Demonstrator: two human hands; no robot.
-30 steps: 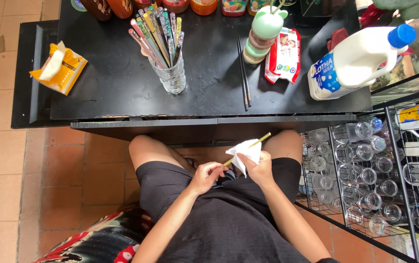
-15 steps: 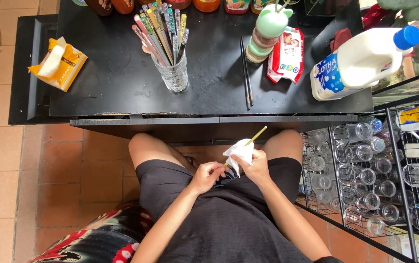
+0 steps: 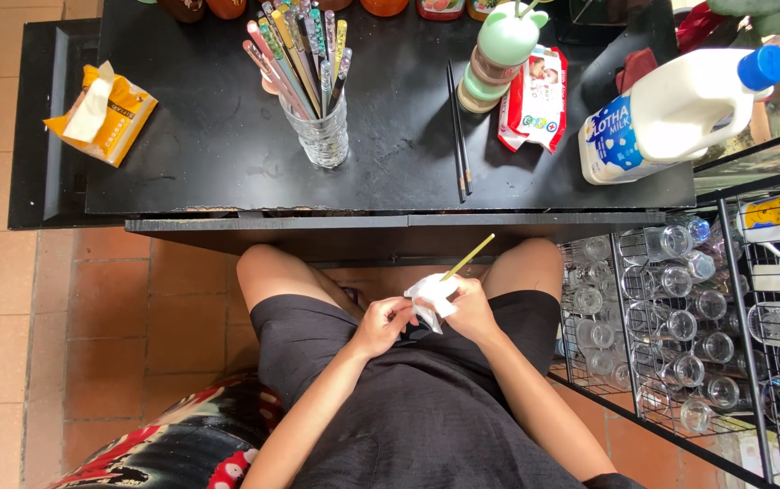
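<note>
I sit at a black table (image 3: 218, 172) with both hands over my lap. My right hand (image 3: 473, 311) grips a white tissue (image 3: 431, 296) wrapped around a yellow chopstick (image 3: 468, 256), whose tip points up and right toward the table edge. My left hand (image 3: 381, 324) pinches the near end of the stick, next to the tissue. On the table a clear glass (image 3: 322, 136) holds several coloured chopsticks (image 3: 298, 50), and a black pair of chopsticks (image 3: 459, 131) lies flat to its right.
An orange tissue pack (image 3: 100, 113) lies on the table's left. A stacked green container (image 3: 499, 54), a wet-wipe pack (image 3: 535, 100) and a white milk jug (image 3: 680, 109) stand at the right. A wire rack of glasses (image 3: 680, 326) flanks my right knee. Tiled floor lies left.
The tissue and yellow chopstick have shifted slightly in my hands; the stick now pokes out a little further and steeper from the tissue. My hands stay over my lap.
</note>
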